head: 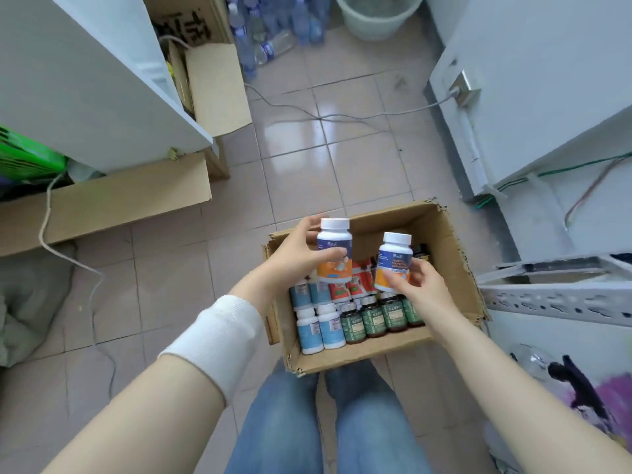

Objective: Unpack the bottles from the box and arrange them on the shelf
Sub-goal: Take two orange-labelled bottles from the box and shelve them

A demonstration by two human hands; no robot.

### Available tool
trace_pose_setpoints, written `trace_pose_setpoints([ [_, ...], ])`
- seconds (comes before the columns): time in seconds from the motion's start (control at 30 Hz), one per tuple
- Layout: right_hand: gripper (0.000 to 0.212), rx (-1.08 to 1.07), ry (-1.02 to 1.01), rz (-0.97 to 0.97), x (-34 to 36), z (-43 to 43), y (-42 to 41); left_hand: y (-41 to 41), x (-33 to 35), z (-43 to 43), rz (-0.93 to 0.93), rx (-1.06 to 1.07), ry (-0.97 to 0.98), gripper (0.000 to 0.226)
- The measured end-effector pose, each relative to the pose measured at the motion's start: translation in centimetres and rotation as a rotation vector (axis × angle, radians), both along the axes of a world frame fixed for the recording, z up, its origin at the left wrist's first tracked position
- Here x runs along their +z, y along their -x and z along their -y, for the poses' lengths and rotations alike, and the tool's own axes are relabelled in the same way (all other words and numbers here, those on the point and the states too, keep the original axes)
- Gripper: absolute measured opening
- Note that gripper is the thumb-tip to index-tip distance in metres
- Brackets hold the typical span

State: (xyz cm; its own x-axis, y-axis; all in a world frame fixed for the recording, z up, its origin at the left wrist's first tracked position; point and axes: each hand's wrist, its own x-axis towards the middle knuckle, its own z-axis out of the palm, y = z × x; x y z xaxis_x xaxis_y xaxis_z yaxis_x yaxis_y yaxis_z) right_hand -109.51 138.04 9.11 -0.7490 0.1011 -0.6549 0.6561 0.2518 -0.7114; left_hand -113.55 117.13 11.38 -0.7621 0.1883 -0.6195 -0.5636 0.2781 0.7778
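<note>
**Both hands raised, one bottle in each, over the open box**

Left hand [294, 254]: the forearm comes in from lower left and wears a white wristband [219, 336]. The hand is lifted above the left wall of the box [444, 241]. Fingers and thumb are curled round the left bottle [334, 251], which is upright with its white cap on top and a label that is blue above and orange below.

Right hand [422, 285]: the forearm comes in from lower right, and the hand sits lower than the left, over the right half of the box. Thumb and fingers grip the orange lower part of the right bottle [393, 263], which is close to upright with its cap up and has the same colours.

The two bottles are side by side, apart, and above the box contents.

Box: brown cardboard with an open top and ragged edges. It sits on the tiled floor [307, 159] just ahead of the person's knees in jeans [284, 422].

Contents:
- Near row, left: blue-labelled bottles [319, 328] with white caps, and more of them behind.
- Near row, right: a line of green bottles [372, 318] with dark caps.
- Middle: red-and-white packs [349, 285], partly hidden by the held bottles.
- Far end: bare cardboard bottom.

Shelf [561, 299]: pale metal with a perforated rail, just to the right of the box.
</note>
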Motion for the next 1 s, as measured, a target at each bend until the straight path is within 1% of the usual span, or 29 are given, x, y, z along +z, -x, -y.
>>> trace_pose_setpoints([
  [0.1, 0.053, -0.094, -0.02, -0.101, 6.0, 0.2, -2.8, -0.5, 5.6, 0.1, -0.065, -0.049, -0.083, 0.044],
  [0.17, 0.054, -0.193, -0.055, -0.162, 9.4, 0.5, -5.4, -1.2, 9.2, -0.1, -0.1, -0.132, -0.17, 0.032],
  [0.23, 0.053, -0.314, -0.067, -0.223, 12.7, 0.9, -8.0, -1.9, 12.6, -0.6, -0.143, -0.23, -0.241, 0.026],
  [0.37, 0.047, -0.5, -0.079, -0.363, 19.2, 0.2, -12.8, -3.8, 19.3, -4.0, -0.273, -0.409, -0.332, 0.028],
  [0.53, 0.034, -0.662, -0.197, -0.52, 27.5, -3.4, -19.4, -8.0, 26.8, -10.6, -0.366, -0.624, -0.431, 0.032],
  [0.6, 0.033, -0.711, -0.254, -0.569, 30.6, -5.0, -22.2, -10.2, 29.6, -13.1, -0.387, -0.706, -0.468, 0.029],
  [0.67, 0.037, -0.757, -0.314, -0.613, 33.4, -6.8, -25.2, -12.6, 32.4, -15.6, -0.39, -0.788, -0.531, 0.022],
  [0.7, 0.04, -0.775, -0.34, -0.631, 34.7, -7.7, -26.9, -14.0, 33.8, -17.0, -0.377, -0.817, -0.575, 0.025],
  [0.8, 0.039, -0.831, -0.407, -0.682, 38.1, -10.5, -32.0, -18.6, 37.5, -21.5, -0.368, -0.878, -0.67, 0.05],
  [0.87, 0.038, -0.871, -0.451, -0.716, 40.0, -12.7, -35.7, -21.9, 39.6, -24.9, -0.382, -0.903, -0.729, 0.058],
  [0.93, 0.042, -0.898, -0.487, -0.739, 41.9, -15.2, -39.5, -25.3, 41.6, -28.3, -0.411, -0.95, -0.769, 0.053],
  [1.0, 0.041, -0.932, -0.512, -0.765, 43.6, -17.9, -43.2, -28.6, 43.4, -31.9, -0.441, -0.993, -0.797, 0.04],
])
